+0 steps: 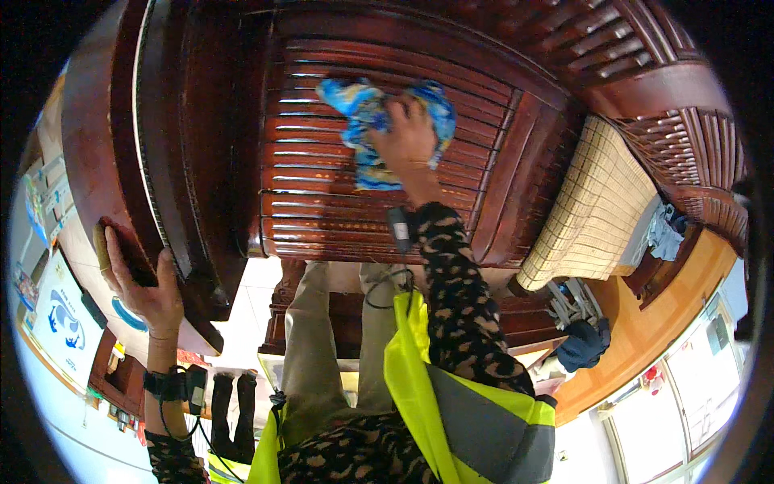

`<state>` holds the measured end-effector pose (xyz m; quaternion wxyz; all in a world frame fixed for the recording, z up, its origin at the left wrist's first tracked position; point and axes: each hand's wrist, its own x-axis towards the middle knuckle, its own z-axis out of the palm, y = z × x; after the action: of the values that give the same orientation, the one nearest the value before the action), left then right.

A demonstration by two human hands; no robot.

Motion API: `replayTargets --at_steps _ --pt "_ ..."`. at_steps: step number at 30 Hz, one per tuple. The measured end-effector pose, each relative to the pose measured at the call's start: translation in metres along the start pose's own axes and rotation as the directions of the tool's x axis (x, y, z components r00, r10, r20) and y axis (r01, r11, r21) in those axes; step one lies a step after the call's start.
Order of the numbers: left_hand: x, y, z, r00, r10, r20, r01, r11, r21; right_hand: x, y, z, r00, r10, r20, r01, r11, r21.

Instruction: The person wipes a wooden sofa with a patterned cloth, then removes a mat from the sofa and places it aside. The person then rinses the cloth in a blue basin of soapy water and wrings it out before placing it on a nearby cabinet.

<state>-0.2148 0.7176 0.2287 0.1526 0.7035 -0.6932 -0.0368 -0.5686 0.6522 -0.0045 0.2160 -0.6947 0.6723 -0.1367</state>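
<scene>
A blue cloth with a white and yellow pattern (372,165) lies bunched on the slatted seat (310,206) of a dark red-brown wooden bench. My right hand (405,139) presses on this cloth, its fingers bent into the folds; the palm side is hidden. Over at the left, my left hand (149,302) rests against the end of the bench's wide wooden armrest (109,153). Its fingers are stretched along the outer edge, with the thumb apart on the inner side.
A wooden backrest (601,40) rises at the far side. To the right, a woven mat (597,194) covers another seat, with light blue fabric (666,232) beyond it. A dark cloth bundle (584,343) lies lower right. My legs (306,335) stand close to the seat's front edge.
</scene>
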Motion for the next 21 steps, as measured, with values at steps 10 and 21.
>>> replayTargets --at_steps 10,21 --pt "0.003 0.007 0.002 0.999 0.042 -0.014 -0.042 0.999 0.012 -0.035 0.151 -0.075 0.974 0.135 -0.184 -0.196 0.906 -0.376" --pt "0.002 0.001 -0.003 0.998 -0.055 0.029 0.054 0.998 0.023 -0.042 -0.013 0.031 0.969 0.167 -0.183 -0.198 0.967 -0.163"
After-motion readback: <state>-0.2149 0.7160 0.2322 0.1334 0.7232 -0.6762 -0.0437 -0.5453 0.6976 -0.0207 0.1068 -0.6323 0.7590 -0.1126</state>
